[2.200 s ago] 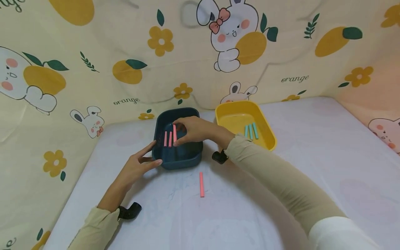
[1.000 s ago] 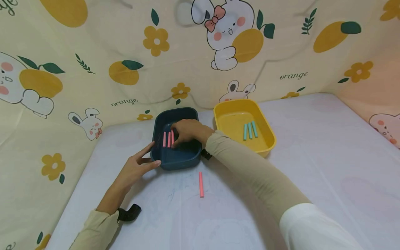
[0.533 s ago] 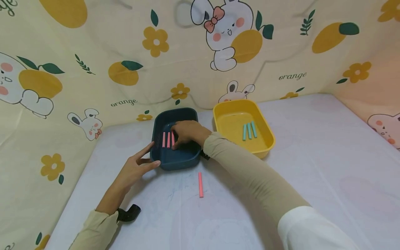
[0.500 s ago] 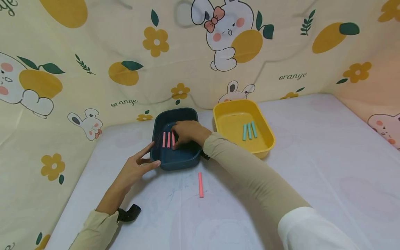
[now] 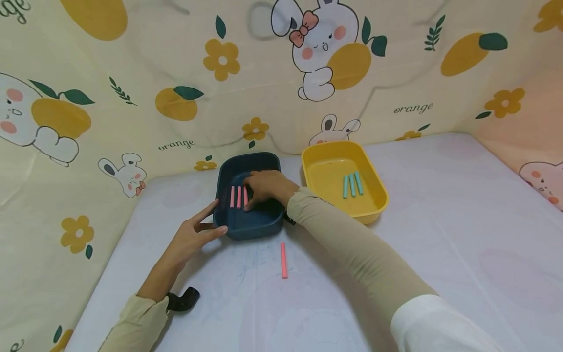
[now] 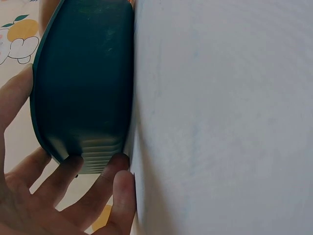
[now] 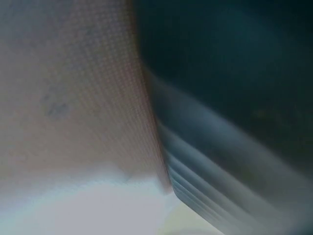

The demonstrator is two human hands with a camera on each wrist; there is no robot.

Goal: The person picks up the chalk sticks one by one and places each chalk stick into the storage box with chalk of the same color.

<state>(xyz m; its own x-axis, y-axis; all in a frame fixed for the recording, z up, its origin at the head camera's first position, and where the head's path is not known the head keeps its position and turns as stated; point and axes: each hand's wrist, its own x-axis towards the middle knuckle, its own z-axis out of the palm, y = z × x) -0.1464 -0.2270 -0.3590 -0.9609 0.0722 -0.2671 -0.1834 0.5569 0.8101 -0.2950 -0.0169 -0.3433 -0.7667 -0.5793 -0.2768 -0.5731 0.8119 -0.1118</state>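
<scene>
In the head view, a dark blue plastic box stands on the table. Two pink chalk sticks lie side by side on its floor. My right hand reaches inside and pinches a third pink chalk stick at their right, partly covered by the fingers. My left hand rests against the box's near left corner with spread, fairly straight fingers. The left wrist view shows those fingertips touching the box's outer wall. Only the blurred box side fills the right wrist view; the hand's fingers are hidden there.
To the right stands a yellow box with three light teal chalk sticks in it. Another pink chalk stick lies on the white tabletop in front of the blue box. A patterned cloth hangs behind.
My right hand has lowered the pink chalk stick from above the box floor to beside the other two. Over the last second both hands have stayed nearly still.
</scene>
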